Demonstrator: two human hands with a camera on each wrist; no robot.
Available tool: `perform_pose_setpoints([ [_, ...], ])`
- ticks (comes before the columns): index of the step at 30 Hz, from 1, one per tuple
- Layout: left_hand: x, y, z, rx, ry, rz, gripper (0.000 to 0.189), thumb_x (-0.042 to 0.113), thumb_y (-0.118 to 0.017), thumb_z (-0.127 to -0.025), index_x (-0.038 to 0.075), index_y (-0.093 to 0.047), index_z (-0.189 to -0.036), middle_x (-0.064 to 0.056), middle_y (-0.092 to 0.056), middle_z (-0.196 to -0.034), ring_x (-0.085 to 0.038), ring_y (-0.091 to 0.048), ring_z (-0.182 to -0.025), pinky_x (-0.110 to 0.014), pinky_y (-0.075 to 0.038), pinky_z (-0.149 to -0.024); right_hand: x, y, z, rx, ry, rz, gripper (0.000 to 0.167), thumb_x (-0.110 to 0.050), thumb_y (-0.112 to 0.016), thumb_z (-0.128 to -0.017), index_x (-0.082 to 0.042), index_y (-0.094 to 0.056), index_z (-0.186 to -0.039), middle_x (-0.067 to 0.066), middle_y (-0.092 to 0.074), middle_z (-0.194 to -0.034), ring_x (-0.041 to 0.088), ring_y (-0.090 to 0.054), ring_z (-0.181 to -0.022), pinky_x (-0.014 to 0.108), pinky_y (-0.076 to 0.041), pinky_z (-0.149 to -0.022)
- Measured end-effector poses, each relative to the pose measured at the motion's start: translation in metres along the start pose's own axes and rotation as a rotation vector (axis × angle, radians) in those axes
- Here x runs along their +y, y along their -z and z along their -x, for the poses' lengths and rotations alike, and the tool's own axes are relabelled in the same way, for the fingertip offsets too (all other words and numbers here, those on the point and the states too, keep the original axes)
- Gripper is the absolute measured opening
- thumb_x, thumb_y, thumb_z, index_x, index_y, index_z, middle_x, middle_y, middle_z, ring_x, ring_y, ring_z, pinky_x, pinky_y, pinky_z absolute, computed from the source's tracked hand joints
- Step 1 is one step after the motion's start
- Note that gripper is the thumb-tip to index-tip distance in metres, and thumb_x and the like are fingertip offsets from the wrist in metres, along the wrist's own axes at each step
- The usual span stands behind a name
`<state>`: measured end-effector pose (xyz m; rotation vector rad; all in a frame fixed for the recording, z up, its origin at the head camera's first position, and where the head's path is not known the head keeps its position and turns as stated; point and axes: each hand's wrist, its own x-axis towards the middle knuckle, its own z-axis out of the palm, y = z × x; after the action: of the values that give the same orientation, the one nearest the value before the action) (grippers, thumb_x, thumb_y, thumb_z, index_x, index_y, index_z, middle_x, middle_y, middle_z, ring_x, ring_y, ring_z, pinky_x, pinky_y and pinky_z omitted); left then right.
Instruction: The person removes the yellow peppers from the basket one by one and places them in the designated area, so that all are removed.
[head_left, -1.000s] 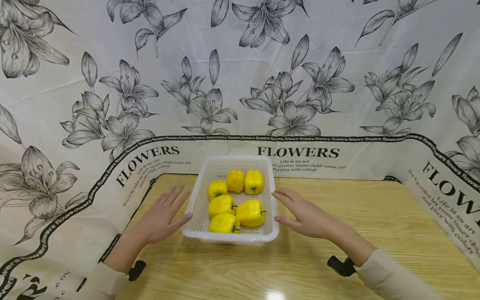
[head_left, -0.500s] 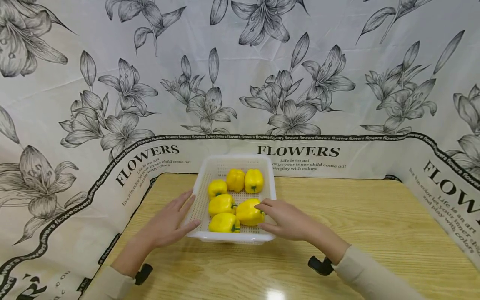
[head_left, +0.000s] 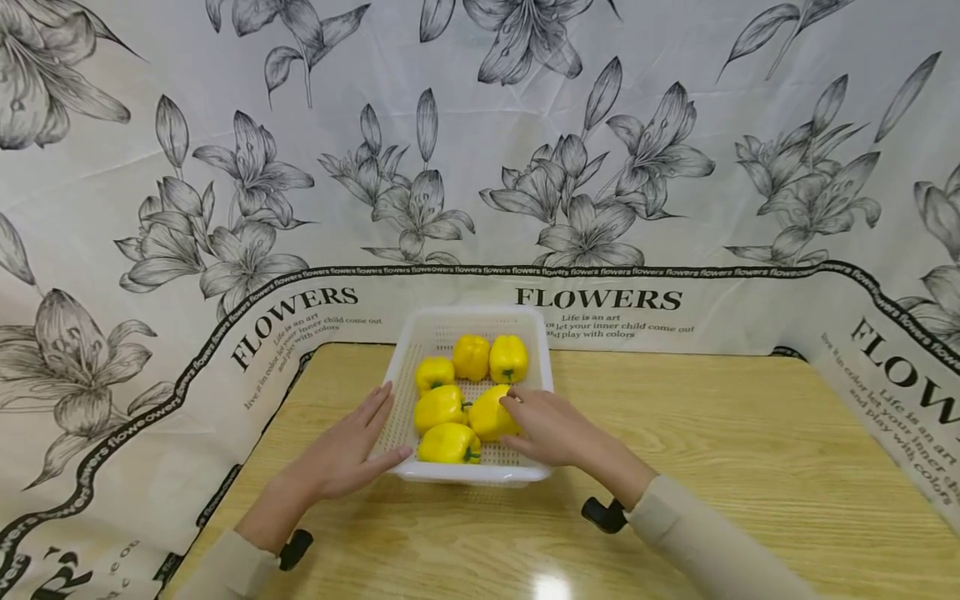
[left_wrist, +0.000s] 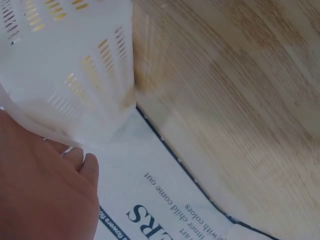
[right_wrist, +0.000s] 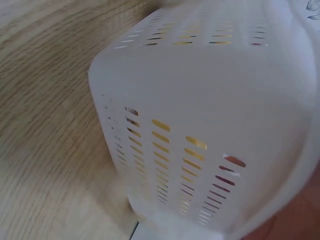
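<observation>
A white slotted plastic basket (head_left: 472,472) stands on the table, holding several yellow bell peppers. In the head view my right hand (head_left: 546,429) reaches over the basket's right rim and grips the front-right yellow bell pepper (head_left: 490,414), thumb at the near side and fingers at the top; its stem end is hidden. My left hand (head_left: 337,458) rests at the left rim with fingers extended and thumb over the front-left corner, near the front-left bell pepper (head_left: 448,442). The left wrist view shows the left hand (left_wrist: 50,185) along the basket's rim (left_wrist: 40,131).
Two bell peppers (head_left: 471,358) sit at the back of the basket and others along its left side. A flower-printed cloth (head_left: 600,283) hangs behind and around the wooden table (head_left: 720,433). Black wrist mounts (head_left: 603,515) hang under both wrists.
My right hand has moved left from outside the basket onto the front-right bell pepper, which has shifted slightly left and back. My left hand has slid a little right over the rim.
</observation>
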<state>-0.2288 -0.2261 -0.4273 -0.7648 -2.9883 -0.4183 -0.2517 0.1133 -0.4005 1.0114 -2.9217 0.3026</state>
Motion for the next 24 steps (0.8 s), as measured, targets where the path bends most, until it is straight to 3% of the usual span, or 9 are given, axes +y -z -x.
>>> perform_pose_setpoints([
  [7, 0.001, 0.0, -0.002, 0.015, -0.007, -0.009, 0.098, 0.073, -0.04, -0.099, 0.004, -0.015, -0.164, -0.009, -0.003, -0.172, -0.03, -0.016, -0.156, -0.05, -0.028, -0.122, 0.0, -0.006, -0.017, -0.007, -0.155, 0.02, 0.065, -0.044, -0.068, -0.097, 0.008, -0.06, -0.135, 0.026, -0.057, -0.139, 0.04, -0.059, -0.122, 0.053, -0.05, -0.105],
  [13, 0.0, -0.002, -0.003, 0.02, -0.01, -0.013, 0.098, 0.073, -0.041, -0.099, 0.004, -0.016, -0.163, -0.009, -0.004, -0.172, -0.031, -0.018, -0.156, -0.05, -0.029, -0.122, 0.001, -0.011, -0.027, -0.043, -0.175, 0.126, 0.073, -0.05, -0.065, -0.098, 0.008, -0.054, -0.141, 0.025, -0.059, -0.14, 0.036, -0.054, -0.132, 0.048, -0.038, -0.116],
  [21, -0.001, -0.003, -0.002, 0.018, -0.003, 0.002, 0.098, 0.073, -0.042, -0.098, 0.005, -0.015, -0.164, -0.008, -0.003, -0.172, -0.031, -0.018, -0.156, -0.051, -0.029, -0.122, -0.003, -0.019, -0.04, -0.067, -0.291, 0.128, 0.072, -0.057, -0.048, -0.104, 0.001, -0.052, -0.146, 0.021, -0.065, -0.131, 0.035, -0.062, -0.118, 0.045, -0.047, -0.1],
  [24, -0.002, -0.005, -0.001, 0.018, 0.002, 0.012, 0.099, 0.073, -0.043, -0.098, 0.005, -0.015, -0.164, -0.009, -0.003, -0.172, -0.032, -0.016, -0.156, -0.051, -0.027, -0.122, -0.006, -0.023, -0.045, -0.056, -0.338, 0.111, 0.071, -0.06, -0.045, -0.104, 0.001, -0.057, -0.139, 0.019, -0.07, -0.111, 0.033, -0.067, -0.095, 0.042, -0.052, -0.082],
])
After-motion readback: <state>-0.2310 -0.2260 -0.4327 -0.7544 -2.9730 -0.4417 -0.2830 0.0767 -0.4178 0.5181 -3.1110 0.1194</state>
